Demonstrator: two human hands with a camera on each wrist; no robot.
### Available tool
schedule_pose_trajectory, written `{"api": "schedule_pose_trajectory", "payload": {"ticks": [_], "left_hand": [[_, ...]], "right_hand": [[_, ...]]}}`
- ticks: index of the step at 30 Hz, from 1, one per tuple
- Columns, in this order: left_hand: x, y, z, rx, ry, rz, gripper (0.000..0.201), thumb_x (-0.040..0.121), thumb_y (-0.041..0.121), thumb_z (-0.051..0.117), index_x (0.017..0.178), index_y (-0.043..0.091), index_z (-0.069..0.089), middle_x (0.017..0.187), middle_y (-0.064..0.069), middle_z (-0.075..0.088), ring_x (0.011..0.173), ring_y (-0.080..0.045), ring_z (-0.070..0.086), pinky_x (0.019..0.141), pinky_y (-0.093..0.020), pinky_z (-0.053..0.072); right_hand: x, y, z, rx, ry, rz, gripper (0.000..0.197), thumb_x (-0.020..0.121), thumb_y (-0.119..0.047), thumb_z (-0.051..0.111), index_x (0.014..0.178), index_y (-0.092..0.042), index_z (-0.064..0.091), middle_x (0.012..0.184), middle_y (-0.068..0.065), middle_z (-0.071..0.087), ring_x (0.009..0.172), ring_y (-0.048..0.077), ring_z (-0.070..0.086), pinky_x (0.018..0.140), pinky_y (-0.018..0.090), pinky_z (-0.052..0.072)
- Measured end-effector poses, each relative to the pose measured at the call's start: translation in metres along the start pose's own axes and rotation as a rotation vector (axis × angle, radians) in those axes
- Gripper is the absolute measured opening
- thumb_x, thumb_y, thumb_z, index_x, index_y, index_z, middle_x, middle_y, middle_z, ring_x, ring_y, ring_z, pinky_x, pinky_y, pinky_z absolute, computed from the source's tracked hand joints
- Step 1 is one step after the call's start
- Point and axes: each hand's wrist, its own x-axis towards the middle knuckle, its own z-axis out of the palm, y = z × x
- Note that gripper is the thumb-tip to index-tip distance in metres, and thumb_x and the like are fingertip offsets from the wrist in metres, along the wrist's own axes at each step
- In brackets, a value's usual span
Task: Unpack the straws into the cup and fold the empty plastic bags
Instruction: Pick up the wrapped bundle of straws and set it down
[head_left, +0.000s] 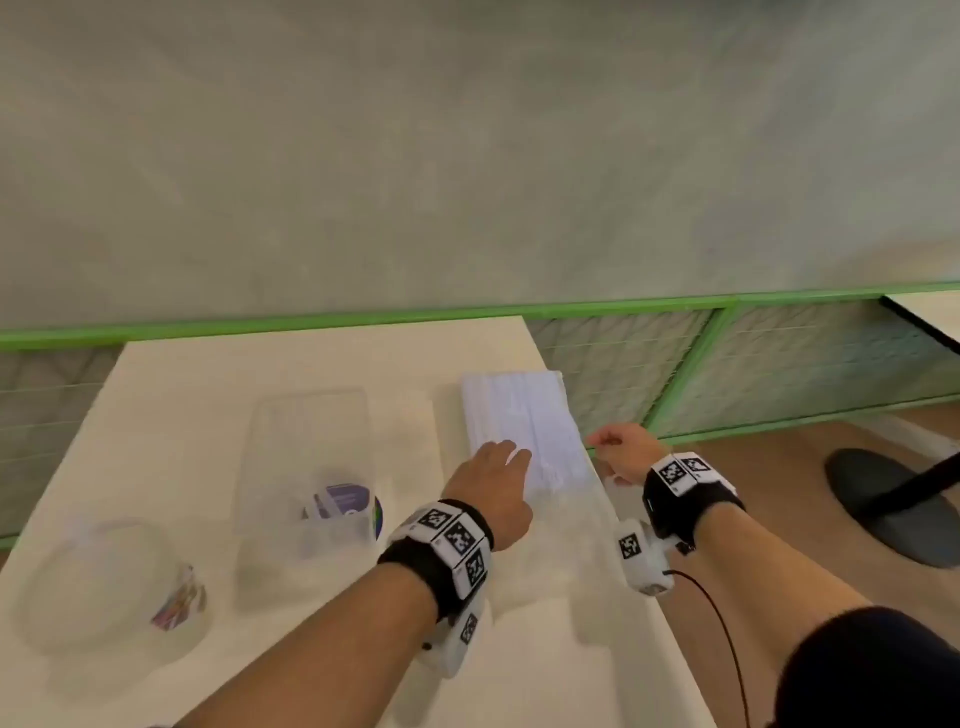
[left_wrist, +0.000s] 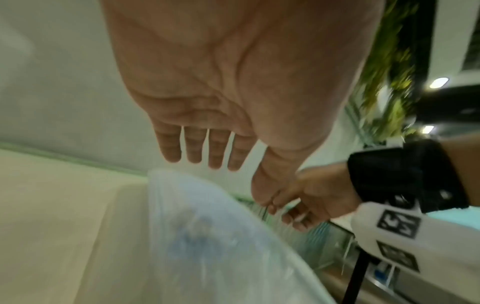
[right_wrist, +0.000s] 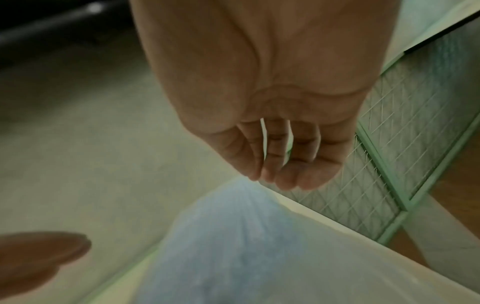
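Plastic straw packet (head_left: 519, 415) one, two hands (head_left: 493, 480) (head_left: 621, 449), one cup (head_left: 111, 587)

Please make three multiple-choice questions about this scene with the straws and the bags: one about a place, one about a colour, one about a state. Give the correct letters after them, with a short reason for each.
1. Where does the bag of white straws lie on the table?
A. near the far right corner
B. at the near left edge
C. inside the clear box

2. What colour is the rail behind the table?
A. red
B. green
C. black

3. How is the left hand at this moment?
A. curled in a fist away from the bag
B. gripping the clear cup
C. fingers straight, over the bag

Answers:
1. A, the head view shows the bag by the table's far right corner.
2. B, the rail is bright green.
3. C, the left wrist view shows straight fingers above the bag, and the head view shows the hand reaching onto it.
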Motion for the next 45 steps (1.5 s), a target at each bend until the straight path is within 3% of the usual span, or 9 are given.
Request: {"api": "schedule_pose_trajectory", "payload": {"ticks": [3, 12, 18, 24, 30, 34, 38, 42, 45], "left_hand": [[0.03, 0.001, 0.015, 0.081, -0.044, -0.046, 0.07, 0.1, 0.032, 0.039, 0.156, 0.016, -0.001, 0.164, -0.004, -0.01, 0.151, -0.024, -0.008, 0.123, -0.039, 0.004], [0.07, -0.011, 0.062, 0.202, -0.016, -0.006, 0.07, 0.091, 0.062, 0.002, 0.151, 0.033, -0.019, 0.156, 0.015, -0.029, 0.145, -0.014, -0.028, 0.118, -0.044, -0.018], [0.08, -0.003, 0.068, 0.177, -0.033, -0.038, 0.065, 0.1, 0.055, 0.014, 0.151, 0.031, -0.019, 0.159, 0.014, -0.025, 0.146, -0.014, -0.026, 0.118, -0.047, -0.018], [0.056, -0.008, 0.041, -0.073, 0.016, -0.032, 0.061, 0.102, 0.047, 0.028, 0.155, 0.032, 0.003, 0.163, 0.015, 0.0, 0.151, -0.012, -0.002, 0.122, -0.044, 0.0], [-0.01, -0.015, 0.033, -0.365, 0.285, -0.027, 0.067, 0.096, 0.027, 0.053, 0.153, 0.025, 0.018, 0.16, 0.01, 0.018, 0.147, -0.009, 0.017, 0.117, -0.031, 0.017], [-0.065, -0.031, 0.038, -0.542, 0.484, -0.1, 0.073, 0.091, 0.023, 0.062, 0.152, 0.017, 0.022, 0.16, 0.001, 0.018, 0.147, -0.012, 0.016, 0.119, -0.025, 0.017], [-0.128, -0.048, 0.04, -0.757, 0.55, -0.143, 0.081, 0.087, 0.034, 0.069, 0.151, 0.022, 0.022, 0.156, 0.005, 0.027, 0.144, -0.008, 0.025, 0.118, -0.027, 0.023], [-0.188, -0.063, 0.037, -1.005, 0.541, -0.115, 0.072, 0.081, 0.035, 0.077, 0.141, 0.035, 0.038, 0.131, 0.019, 0.056, 0.119, 0.002, 0.054, 0.1, -0.019, 0.042], [-0.227, -0.084, 0.035, -1.071, 0.576, -0.079, 0.028, 0.082, 0.028, 0.076, 0.107, 0.035, 0.065, 0.103, 0.014, 0.071, 0.095, -0.003, 0.066, 0.081, -0.018, 0.05]], "right_hand": [[0.036, 0.003, 0.005, -0.02, -0.04, 0.042, 0.019, 0.092, -0.011, 0.053, 0.107, -0.008, 0.065, 0.083, 0.007, 0.06, 0.07, 0.022, 0.057, 0.063, 0.032, 0.052], [0.073, 0.009, 0.017, 0.402, -0.185, 0.187, 0.016, 0.091, -0.022, 0.068, 0.08, -0.013, 0.06, 0.073, 0.004, 0.056, 0.062, 0.017, 0.052, 0.055, 0.027, 0.046], [0.071, 0.015, 0.018, 0.525, -0.227, 0.161, 0.018, 0.091, -0.03, 0.068, 0.086, -0.014, 0.061, 0.088, 0.009, 0.067, 0.084, 0.025, 0.065, 0.08, 0.04, 0.055], [0.044, -0.015, 0.016, 0.719, -0.214, 0.024, 0.014, 0.098, -0.011, 0.057, 0.109, -0.005, 0.064, 0.096, 0.015, 0.069, 0.081, 0.025, 0.065, 0.073, 0.035, 0.055], [-0.016, -0.062, -0.002, -0.032, -0.058, -0.492, 0.018, 0.101, -0.025, 0.05, 0.084, -0.024, 0.054, 0.074, -0.002, 0.058, 0.064, 0.016, 0.051, 0.063, 0.032, 0.046], [-0.081, -0.084, 0.001, -0.183, -0.064, -0.662, 0.014, 0.101, -0.012, 0.048, 0.091, -0.019, 0.055, 0.078, -0.012, 0.057, 0.068, 0.002, 0.049, 0.067, 0.018, 0.039], [-0.146, -0.095, 0.024, -0.302, -0.076, -0.796, 0.01, 0.091, -0.03, 0.066, 0.094, -0.021, 0.066, 0.084, -0.003, 0.065, 0.077, 0.012, 0.059, 0.071, 0.025, 0.044], [-0.196, -0.1, 0.065, -0.246, -0.17, -0.922, 0.015, 0.083, -0.037, 0.07, 0.09, -0.024, 0.074, 0.079, -0.004, 0.068, 0.073, 0.011, 0.062, 0.068, 0.023, 0.046], [-0.225, -0.101, 0.099, -0.146, -0.23, -0.894, 0.013, 0.08, -0.034, 0.072, 0.087, -0.023, 0.076, 0.076, -0.009, 0.069, 0.071, 0.008, 0.063, 0.067, 0.021, 0.048]]}}
